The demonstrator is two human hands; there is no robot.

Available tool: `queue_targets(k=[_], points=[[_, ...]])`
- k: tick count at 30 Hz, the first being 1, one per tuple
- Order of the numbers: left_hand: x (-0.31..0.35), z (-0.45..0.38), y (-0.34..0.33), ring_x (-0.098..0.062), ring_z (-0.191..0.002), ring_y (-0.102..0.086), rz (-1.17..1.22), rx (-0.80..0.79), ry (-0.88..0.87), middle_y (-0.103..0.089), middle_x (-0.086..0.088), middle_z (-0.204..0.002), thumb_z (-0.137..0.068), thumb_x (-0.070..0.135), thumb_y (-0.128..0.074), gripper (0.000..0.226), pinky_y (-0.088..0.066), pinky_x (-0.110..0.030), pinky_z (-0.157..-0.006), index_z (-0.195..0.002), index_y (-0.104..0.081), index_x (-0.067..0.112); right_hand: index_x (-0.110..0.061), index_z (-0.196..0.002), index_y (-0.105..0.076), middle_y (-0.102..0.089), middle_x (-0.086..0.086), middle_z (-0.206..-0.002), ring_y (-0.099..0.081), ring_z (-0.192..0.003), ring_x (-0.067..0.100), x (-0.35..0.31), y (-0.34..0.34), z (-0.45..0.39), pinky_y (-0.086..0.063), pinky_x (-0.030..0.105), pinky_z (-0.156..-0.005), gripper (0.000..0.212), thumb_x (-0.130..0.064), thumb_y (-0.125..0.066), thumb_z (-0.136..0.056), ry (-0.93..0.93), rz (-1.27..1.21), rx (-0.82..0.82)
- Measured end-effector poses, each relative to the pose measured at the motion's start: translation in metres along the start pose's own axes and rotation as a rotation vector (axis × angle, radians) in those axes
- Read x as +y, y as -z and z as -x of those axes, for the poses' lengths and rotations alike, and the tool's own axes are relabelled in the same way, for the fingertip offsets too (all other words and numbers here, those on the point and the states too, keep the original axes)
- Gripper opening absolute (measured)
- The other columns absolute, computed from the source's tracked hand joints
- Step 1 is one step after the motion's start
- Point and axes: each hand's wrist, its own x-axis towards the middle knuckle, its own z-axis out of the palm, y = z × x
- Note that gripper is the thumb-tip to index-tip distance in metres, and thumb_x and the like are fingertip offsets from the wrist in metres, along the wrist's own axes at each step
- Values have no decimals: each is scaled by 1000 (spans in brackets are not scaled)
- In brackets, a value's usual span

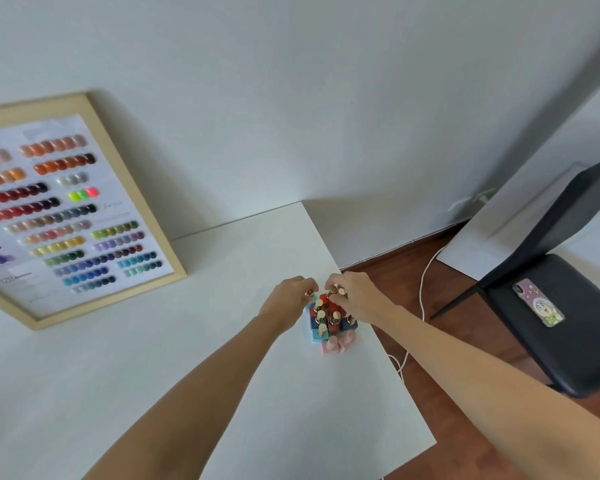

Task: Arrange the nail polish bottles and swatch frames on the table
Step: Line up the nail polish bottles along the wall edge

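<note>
Nail polish bottles (329,320) clustered, labels unreadable

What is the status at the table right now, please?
Both hands, left hand and right hand, on the nail polish bottles, fingers at the caps. Swatch frame leaning against the wall, untouched. Nothing obstructing.

Bottle cluster (330,318) near table's (187,358) right edge; swatch frame (66,209) far left, against wall (291,81).
</note>
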Motion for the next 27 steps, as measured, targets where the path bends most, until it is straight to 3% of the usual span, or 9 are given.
queue_targets(k=[6, 12, 18, 22, 27], points=[[-16, -3, 8, -22, -96, -63, 19, 49, 23, -68, -6, -111, -97, 10, -51, 20, -53, -29, -83, -113, -63, 14, -14, -110, -64, -69, 7, -107, -65, -94, 17, -6, -1, -9, -50, 21, -86, 21, -19, -61, -91, -35, 31, 38], [-41, -19, 38, -24, -94, -63, 64, 166, 38, -68, -7, -107, -96, 8, -51, 21, -50, -27, -79, -110, -65, 12, -5, -106, -67, -71, 14, -101, -64, -91, 23, -10, 18, -42, -52, 30, -83, 19, -12, -62, -89, -11, 19, 59], [-63, -53, 75, -25, -95, -61, 71, 232, 130, -67, -8, -106, -95, 5, -50, 23, -50, -33, -81, -109, -67, 12, -3, -102, -69, -70, 15, -96, -62, -88, 27, -18, 40, -113, -46, 30, -75, 16, -6, -62, -87, -23, -33, 132], [-75, -86, 93, -24, -94, -62, 105, 298, 182, -63, -7, -107, -94, 4, -53, 23, -49, -30, -79, -108, -69, 10, -2, -101, -69, -69, 15, -99, -63, -90, 28, -23, 47, -167, -51, 35, -81, 16, -5, -61, -87, 0, -67, 128], [-86, -129, 101, -25, -94, -62, 125, 329, 210, -60, -7, -109, -93, 2, -54, 23, -51, -31, -79, -108, -70, 9, -2, -94, -69, -68, 19, -93, -57, -75, 22, -23, 42, -219, -47, 28, -70, 13, 2, -62, -84, 28, -102, 128]])
